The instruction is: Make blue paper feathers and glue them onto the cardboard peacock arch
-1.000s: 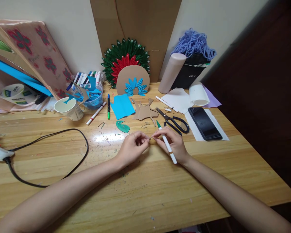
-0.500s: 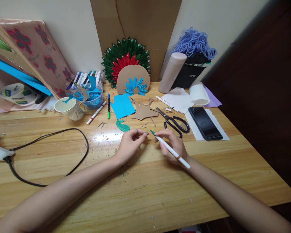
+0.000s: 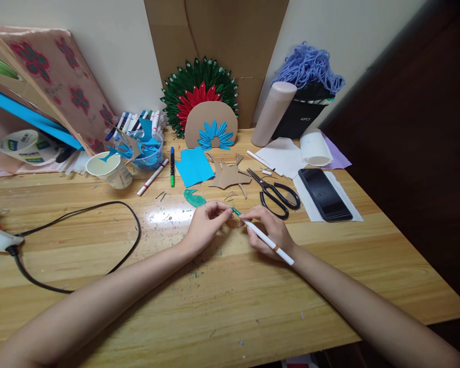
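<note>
My right hand (image 3: 271,232) grips a white marker (image 3: 268,240) with a brown band, its green tip pointing up and left. That tip reaches the pinched thumb and forefinger of my left hand (image 3: 209,222). Whatever lies between those left fingertips is too small and hidden to name. Just beyond my left hand a green bird-shaped cutout (image 3: 194,198) rests flat on the wooden table (image 3: 214,306). Brown cardboard scraps (image 3: 230,176) and a blue paper sheet (image 3: 194,167) lie farther back. Black-handled scissors (image 3: 278,194) sit beyond my right hand, blades partly apart.
Against the back wall stands a round cardboard piece (image 3: 199,117) with paper petals behind it. A paper cup (image 3: 111,171) and a tub of blue scraps (image 3: 149,156) are at left, with a looping black cable (image 3: 138,225). A phone (image 3: 324,195) lies at right.
My right hand has moved slightly left, bringing the marker's green tip to my left fingertips. My left hand has hardly moved.
</note>
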Demonstrator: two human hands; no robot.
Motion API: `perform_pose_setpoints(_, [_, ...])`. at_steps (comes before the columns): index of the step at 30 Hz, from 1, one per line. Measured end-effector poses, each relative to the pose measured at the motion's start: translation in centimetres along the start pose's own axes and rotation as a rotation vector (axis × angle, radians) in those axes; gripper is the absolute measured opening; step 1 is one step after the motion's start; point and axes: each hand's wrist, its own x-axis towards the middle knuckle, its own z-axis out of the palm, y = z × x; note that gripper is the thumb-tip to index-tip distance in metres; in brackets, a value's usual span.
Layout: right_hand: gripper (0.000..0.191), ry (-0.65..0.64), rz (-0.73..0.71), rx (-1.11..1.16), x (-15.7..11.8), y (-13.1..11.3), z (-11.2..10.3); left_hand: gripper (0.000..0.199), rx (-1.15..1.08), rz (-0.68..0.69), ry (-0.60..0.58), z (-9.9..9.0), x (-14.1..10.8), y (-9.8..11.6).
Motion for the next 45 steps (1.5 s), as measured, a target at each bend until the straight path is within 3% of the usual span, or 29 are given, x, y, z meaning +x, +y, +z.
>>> perform_pose_setpoints(21, [0.032, 0.018, 0.080, 0.000, 0.09, -0.26, -0.07, 0.016, -0.017, 0.014, 0.013, -0.01, 0.04, -0.13])
perform_pose_setpoints(25, [0.028, 0.094, 0.154, 0.036, 0.30, -0.30, -0.21, 0.016, -0.003, 0.008, 0.000, -0.04, 0.07, -0.38])
perform_pose_setpoints(34, [0.028, 0.100, 0.074, 0.080, 0.34, 0.36, -0.10, 0.020, 0.162, 0.056, -0.177, 0.07, -0.35, -0.57])
perform_pose_setpoints(45, [0.024, 0.117, 0.063, 0.030, 0.43, -0.25, 0.01, 0.021, 0.068, 0.048, -0.147, 0.05, -0.27, -0.45])
